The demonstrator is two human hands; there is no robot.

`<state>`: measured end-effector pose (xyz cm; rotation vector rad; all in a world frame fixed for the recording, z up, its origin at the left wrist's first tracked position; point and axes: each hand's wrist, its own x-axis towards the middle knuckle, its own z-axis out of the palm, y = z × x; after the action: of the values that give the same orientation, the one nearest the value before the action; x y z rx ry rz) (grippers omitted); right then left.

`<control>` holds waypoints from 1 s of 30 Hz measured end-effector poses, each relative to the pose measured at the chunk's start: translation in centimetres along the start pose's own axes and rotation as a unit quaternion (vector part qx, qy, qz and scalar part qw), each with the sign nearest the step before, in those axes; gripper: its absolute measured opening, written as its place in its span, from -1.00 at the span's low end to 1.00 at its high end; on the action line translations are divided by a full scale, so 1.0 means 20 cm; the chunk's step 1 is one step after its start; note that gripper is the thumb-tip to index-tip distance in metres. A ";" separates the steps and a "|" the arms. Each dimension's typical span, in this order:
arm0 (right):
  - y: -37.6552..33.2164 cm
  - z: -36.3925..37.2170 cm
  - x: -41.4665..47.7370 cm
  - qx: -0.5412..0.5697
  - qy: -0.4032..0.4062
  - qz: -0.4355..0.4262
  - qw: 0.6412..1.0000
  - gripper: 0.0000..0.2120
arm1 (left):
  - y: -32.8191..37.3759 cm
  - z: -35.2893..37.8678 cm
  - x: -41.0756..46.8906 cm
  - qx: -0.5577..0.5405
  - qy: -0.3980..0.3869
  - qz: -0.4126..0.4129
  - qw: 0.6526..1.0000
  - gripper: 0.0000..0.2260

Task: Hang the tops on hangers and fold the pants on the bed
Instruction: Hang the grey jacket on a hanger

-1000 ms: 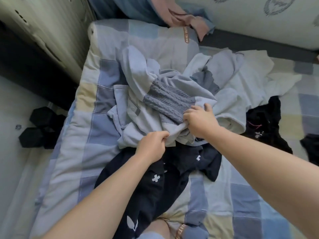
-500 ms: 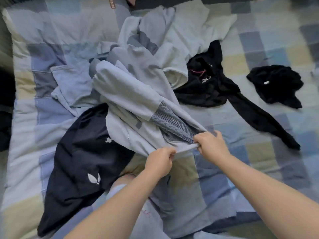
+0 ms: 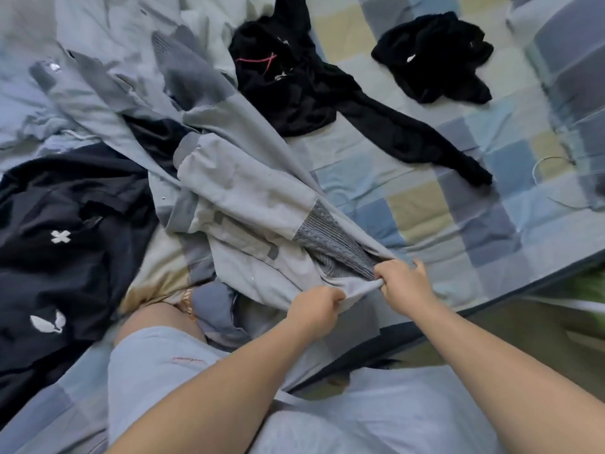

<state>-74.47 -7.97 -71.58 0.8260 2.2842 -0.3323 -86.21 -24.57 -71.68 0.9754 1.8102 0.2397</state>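
Grey top point(image 3: 248, 204): crumpled on the bed point(image 3: 425, 217), its long axis running from its near edge at lower right up toward upper left.
Near edge: stretched between both hands, close to the bed's side.
Left hand point(image 3: 316, 309): fingers curled, pinching that edge.
Right hand point(image 3: 404, 283): fingers gripping it just beside.
Around: navy garment point(image 3: 65, 231) left, black garment point(image 3: 294, 90) beyond.

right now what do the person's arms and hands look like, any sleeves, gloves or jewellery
Both arms are bare as far as the frame shows: no sleeve reaches the left forearm or right forearm. The left hand and right hand wear no gloves, and no watch, bracelet or ring shows. Pale grey-blue shorts carry a small red stitched mark.
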 end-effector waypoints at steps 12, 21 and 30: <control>-0.38 -0.35 0.23 0.158 -0.127 -0.018 0.979 -0.70 | -0.43 -0.41 0.01 -0.021 0.016 -0.052 0.998 -0.72; -1.23 -0.70 0.90 0.203 0.020 -0.066 0.977 -0.47 | -1.17 -1.35 0.19 0.065 0.289 -0.128 0.947 -0.56; -1.83 -1.00 1.60 0.059 0.196 -0.100 0.974 -0.22 | -1.65 -2.02 0.64 0.126 0.288 -0.191 0.930 -0.30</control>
<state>-126.41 -12.14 -78.00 0.7748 2.7505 -0.4287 -139.22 -26.32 -80.63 0.7403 2.5817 0.0478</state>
